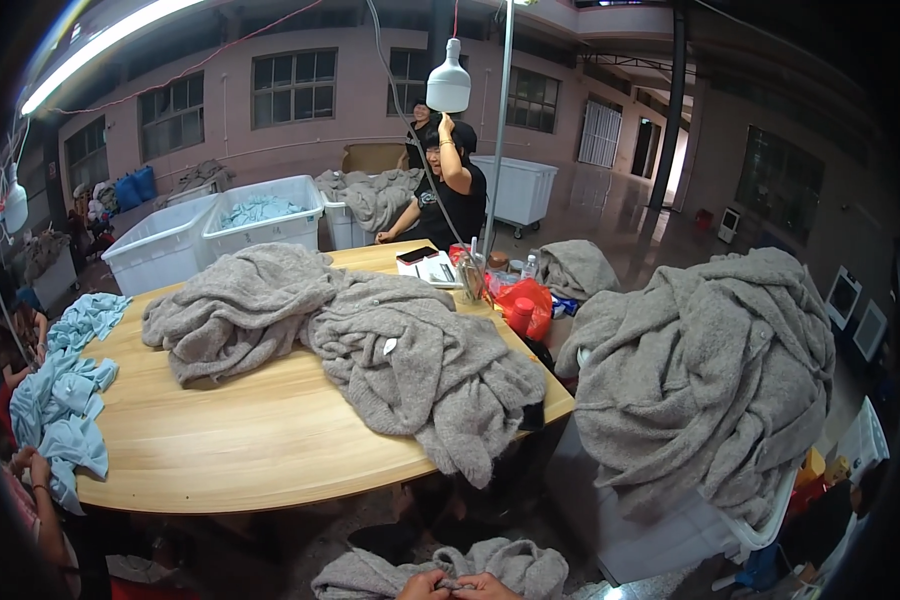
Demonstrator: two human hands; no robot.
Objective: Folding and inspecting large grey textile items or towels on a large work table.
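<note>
At six o'clock, the left hand and right hand meet, fingers curled, pinching a grey knit below the table.

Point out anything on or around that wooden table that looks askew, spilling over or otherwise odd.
The grey knit garments on the wooden table sprawl unfolded, one end drooping over the near edge. The white bin at right is overfilled, its grey knit heap hanging over the rim. Both hands pinch another grey garment at the bottom edge.
</note>
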